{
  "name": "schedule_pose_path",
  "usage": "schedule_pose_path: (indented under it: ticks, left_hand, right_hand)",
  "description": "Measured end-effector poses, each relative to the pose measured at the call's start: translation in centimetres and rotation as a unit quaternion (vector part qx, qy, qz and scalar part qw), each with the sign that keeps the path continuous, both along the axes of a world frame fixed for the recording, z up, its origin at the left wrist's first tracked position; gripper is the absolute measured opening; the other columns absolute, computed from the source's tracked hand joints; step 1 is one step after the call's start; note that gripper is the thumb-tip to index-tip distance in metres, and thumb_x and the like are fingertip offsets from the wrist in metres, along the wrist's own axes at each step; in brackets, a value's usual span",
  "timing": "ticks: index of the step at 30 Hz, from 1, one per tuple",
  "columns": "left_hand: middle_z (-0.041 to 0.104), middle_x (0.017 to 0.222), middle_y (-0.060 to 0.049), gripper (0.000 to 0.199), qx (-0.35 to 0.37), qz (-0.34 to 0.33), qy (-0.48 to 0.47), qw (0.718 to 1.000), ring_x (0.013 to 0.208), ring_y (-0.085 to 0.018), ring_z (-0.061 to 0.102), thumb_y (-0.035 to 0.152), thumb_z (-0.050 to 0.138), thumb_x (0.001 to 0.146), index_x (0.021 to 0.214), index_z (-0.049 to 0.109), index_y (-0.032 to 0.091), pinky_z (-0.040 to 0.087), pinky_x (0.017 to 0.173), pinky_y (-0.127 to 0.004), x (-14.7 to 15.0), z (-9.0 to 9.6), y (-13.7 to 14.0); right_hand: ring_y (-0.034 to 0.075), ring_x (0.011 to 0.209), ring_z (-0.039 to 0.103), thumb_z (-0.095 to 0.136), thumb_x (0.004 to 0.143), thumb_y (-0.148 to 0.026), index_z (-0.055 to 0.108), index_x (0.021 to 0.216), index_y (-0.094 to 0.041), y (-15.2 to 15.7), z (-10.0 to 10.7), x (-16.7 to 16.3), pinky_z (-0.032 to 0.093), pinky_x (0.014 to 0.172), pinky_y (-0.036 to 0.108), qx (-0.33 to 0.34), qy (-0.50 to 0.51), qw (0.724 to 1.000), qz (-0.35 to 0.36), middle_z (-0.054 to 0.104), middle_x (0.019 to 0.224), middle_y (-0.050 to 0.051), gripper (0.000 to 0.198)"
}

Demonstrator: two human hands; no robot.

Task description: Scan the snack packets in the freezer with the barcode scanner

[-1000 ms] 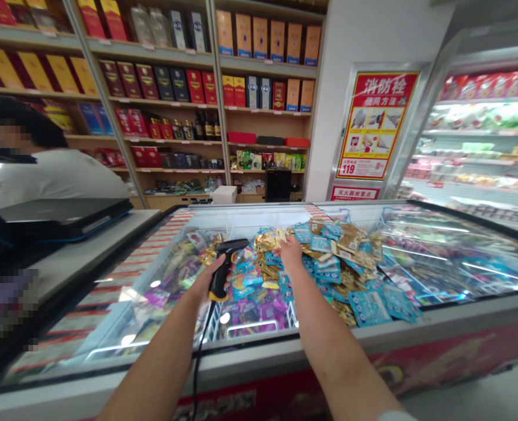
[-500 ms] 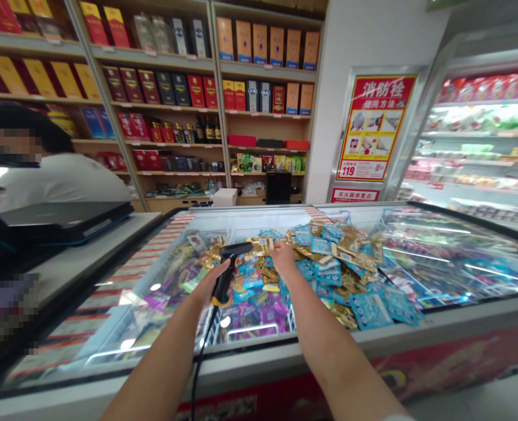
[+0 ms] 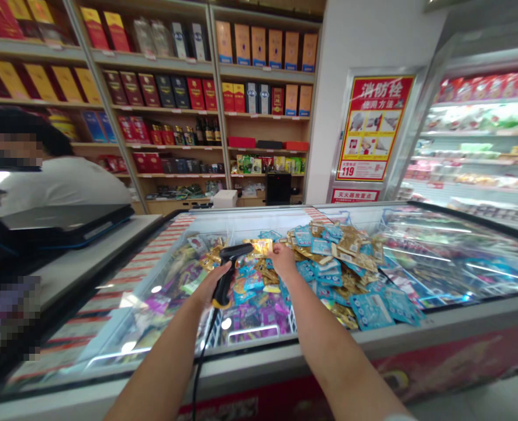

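Note:
My left hand point(image 3: 214, 285) is wrapped round the handle of a black barcode scanner point(image 3: 236, 251), whose cable hangs down over the freezer's front edge. The scanner's head points right, at a gold packet point(image 3: 262, 246) that looks brightly lit. Pinched at its right end, that packet is held by my right hand point(image 3: 282, 259). Just right of this hand lies a heap of gold packets point(image 3: 350, 241) and blue packets point(image 3: 370, 310) on the glass top. Purple packets point(image 3: 259, 316) show below my hands, through the glass.
The chest freezer point(image 3: 259, 352) spans the front, its rim dark-edged. At the left, a person in a white top point(image 3: 72, 181) is beside a counter point(image 3: 142, 225) with a black device. Shelves of boxed goods point(image 3: 162, 90) stand behind; a lit refrigerated display point(image 3: 487, 134) is at the right.
The gold packet in my right hand has become brightly lit in front of the scanner. Both hands stay almost in place.

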State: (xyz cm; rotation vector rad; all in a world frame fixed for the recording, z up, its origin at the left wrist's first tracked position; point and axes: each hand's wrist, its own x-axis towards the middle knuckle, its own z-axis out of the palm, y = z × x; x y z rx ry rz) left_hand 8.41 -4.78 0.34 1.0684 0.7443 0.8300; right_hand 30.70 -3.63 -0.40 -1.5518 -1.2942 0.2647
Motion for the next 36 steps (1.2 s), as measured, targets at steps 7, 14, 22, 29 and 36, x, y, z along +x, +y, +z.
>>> schedule_pose_path:
  ticks: [7,14,22,29,36]
  left_hand:
    - [0.055,0.06,0.0,0.04,0.003,-0.004,-0.006,1.0,0.042,-0.009,0.048,0.051,0.066,0.069,0.085,0.06,0.015,0.038,0.039,-0.021,0.1,0.0,0.0]
    - [0.056,0.064,-0.001,0.039,0.005,-0.016,-0.032,0.999,0.045,-0.009,0.049,0.049,0.066,0.071,0.085,0.061,0.013,0.038,0.039,-0.021,-0.1,-0.2,0.0]
    - [0.058,0.071,-0.002,0.048,-0.01,0.003,-0.064,0.998,0.049,-0.009,0.049,0.047,0.07,0.068,0.101,0.061,0.014,0.038,0.038,-0.02,0.0,0.7,-0.7]
    - [0.058,0.072,-0.003,0.041,-0.012,0.006,-0.083,0.996,0.052,-0.009,0.05,0.047,0.07,0.068,0.092,0.062,0.014,0.039,0.041,-0.02,-0.4,0.5,-0.5]
    - [0.055,0.063,-0.002,0.044,-0.021,-0.024,-0.09,0.995,0.048,-0.01,0.048,0.052,0.065,0.071,0.094,0.063,0.014,0.038,0.042,-0.021,-0.7,-0.4,0.2]
  right_hand:
    - [0.012,0.062,0.055,0.056,0.07,-0.014,0.063,0.068,-0.018,-0.2,0.2,-0.1,0.038,0.058,0.021,-0.007,-0.016,1.0,-0.003,0.064,0.066,-0.001,0.009]
    - [0.013,0.065,0.058,0.055,0.073,-0.016,0.064,0.072,-0.018,-0.2,0.2,0.0,0.042,0.063,0.022,-0.012,-0.004,1.0,-0.002,0.065,0.07,0.0,0.009]
    - [0.014,0.057,0.056,0.047,0.078,-0.023,0.061,0.088,-0.019,0.3,-0.2,-0.3,0.046,0.056,0.024,0.028,0.123,0.992,0.026,0.06,0.064,-0.001,0.018]
    - [0.012,0.051,0.054,0.057,0.074,-0.03,0.054,0.088,-0.02,-0.5,1.0,-3.4,0.047,0.052,0.025,0.072,0.353,0.914,0.184,0.057,0.063,-0.003,0.018]
    - [0.01,0.057,0.058,0.068,0.067,-0.027,0.05,0.09,-0.021,-0.5,0.0,-5.8,0.051,0.06,0.026,0.025,0.489,0.823,0.289,0.061,0.073,-0.002,0.03]
